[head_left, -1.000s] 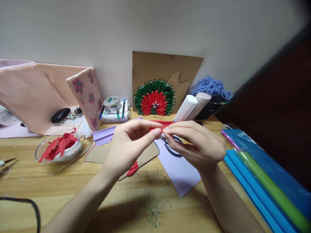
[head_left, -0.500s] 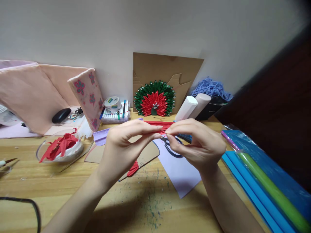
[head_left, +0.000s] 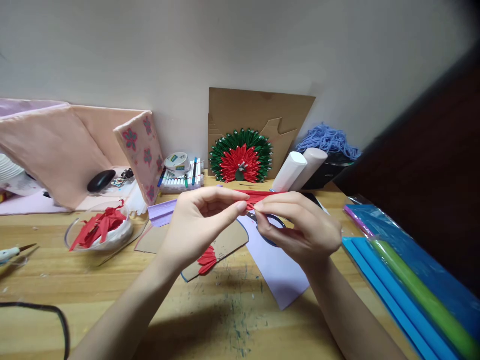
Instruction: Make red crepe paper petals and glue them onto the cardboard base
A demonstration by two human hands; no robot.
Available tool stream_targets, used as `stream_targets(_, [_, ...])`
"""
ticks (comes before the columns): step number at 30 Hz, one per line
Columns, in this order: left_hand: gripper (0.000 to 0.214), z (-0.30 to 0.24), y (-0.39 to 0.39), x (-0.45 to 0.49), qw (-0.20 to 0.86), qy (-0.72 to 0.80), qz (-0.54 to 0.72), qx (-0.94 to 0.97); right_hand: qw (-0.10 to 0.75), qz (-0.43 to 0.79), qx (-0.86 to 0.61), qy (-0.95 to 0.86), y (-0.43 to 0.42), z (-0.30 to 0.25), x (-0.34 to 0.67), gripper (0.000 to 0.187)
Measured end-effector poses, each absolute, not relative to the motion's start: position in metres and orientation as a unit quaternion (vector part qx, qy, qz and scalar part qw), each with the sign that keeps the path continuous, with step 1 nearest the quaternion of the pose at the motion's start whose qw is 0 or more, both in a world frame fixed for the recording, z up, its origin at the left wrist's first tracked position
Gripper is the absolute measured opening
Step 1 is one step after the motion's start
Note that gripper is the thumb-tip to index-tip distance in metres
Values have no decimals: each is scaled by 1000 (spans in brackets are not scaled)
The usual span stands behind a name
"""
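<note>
A pale, paint-flecked wooden tabletop (head_left: 180, 320) stretched before us. Above it, our left hand (head_left: 200, 217) and right hand (head_left: 302, 220) each pinched, thumb against forefinger, one small piece of thin red paper (head_left: 251, 206), which sat between the fingertips. We judged that the pinch wanted light, even pressure, both grips close together, because such paper could tear.

Then we counted. Under the right hand lay one lilac paper sheet (head_left: 279, 280) and one pair of black-handled scissors (head_left: 252, 216); beneath the left hand, one brown cardboard piece (head_left: 230, 239). Left of the left hand stood one clear round bowl (head_left: 68, 235) of red paper strips (head_left: 99, 227), too tangled to number. Beyond both hands were two pale cylindrical rolls and one green-and-red fan-shaped peacock (head_left: 240, 156).
</note>
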State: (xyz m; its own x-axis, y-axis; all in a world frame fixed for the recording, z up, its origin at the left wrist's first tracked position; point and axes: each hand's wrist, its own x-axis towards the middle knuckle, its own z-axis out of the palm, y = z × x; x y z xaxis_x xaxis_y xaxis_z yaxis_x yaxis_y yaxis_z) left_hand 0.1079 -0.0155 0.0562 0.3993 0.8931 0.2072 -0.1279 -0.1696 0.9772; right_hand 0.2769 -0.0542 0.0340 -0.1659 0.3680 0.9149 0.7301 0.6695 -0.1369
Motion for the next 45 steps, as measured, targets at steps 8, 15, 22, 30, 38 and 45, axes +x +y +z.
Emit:
stream_targets(8, [7,52,-16,108,483,326,476,659,503,-225,-349,-758,-52,29,274,23])
stream_targets(15, [10,53,-11,102,456,339,501,653,508,-257,-344,-747,-49,26,277,26])
stream_targets(22, [17,51,-12,105,484,326,474,660,491,-248,-343,-761,-50,24,276,28])
stream_targets(30, [9,53,-11,99,402,315,473,718,504,-221,-346,-760,-46,22,274,26])
stream_targets(38, [12,55,-7,96,493,299,433,692,526,-209,-348,-748,-46,22,276,25])
stream_targets(45, [17,53,1,93,535,321,425,656,526,-205,-344,-750,-46,22,274,26])
